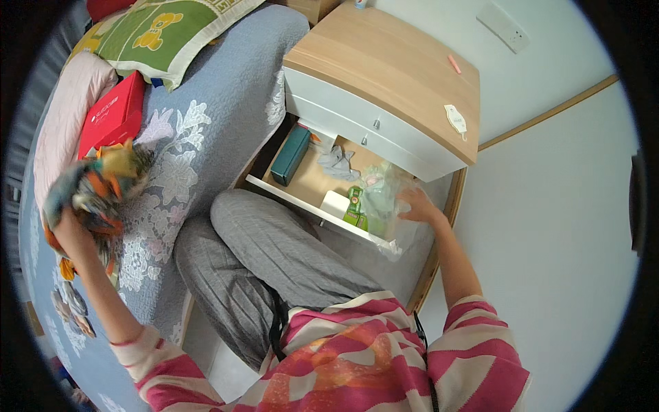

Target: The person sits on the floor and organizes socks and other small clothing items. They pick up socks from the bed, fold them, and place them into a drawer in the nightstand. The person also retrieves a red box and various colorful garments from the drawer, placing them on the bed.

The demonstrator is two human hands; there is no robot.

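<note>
My left hand [66, 226] grips a bunched, multicoloured patterned cloth [103, 180] over the bed; motion blurs the cloth, and it hides most of my fingers. My right hand [419, 205] is at the right end of a pulled-out white drawer [288, 199], its fingers apart against a clear plastic bag [383, 201]. Pale green stuff shows through the bag, which hangs partly over the drawer's front. Also in the drawer are a dark teal box [291, 155], a crumpled grey cloth [337, 162], a white box [335, 204] and green packages [355, 211].
The drawer belongs to a wood-topped chest [381, 67], bearing a white tag [455, 121] and a pink stick-like item [454, 64]. On the blue bed [242, 67] lie a red box [113, 113], a green bear-patterned pillow [154, 36] and small folded fabric pieces [72, 306]. A wall [545, 206] rises at right.
</note>
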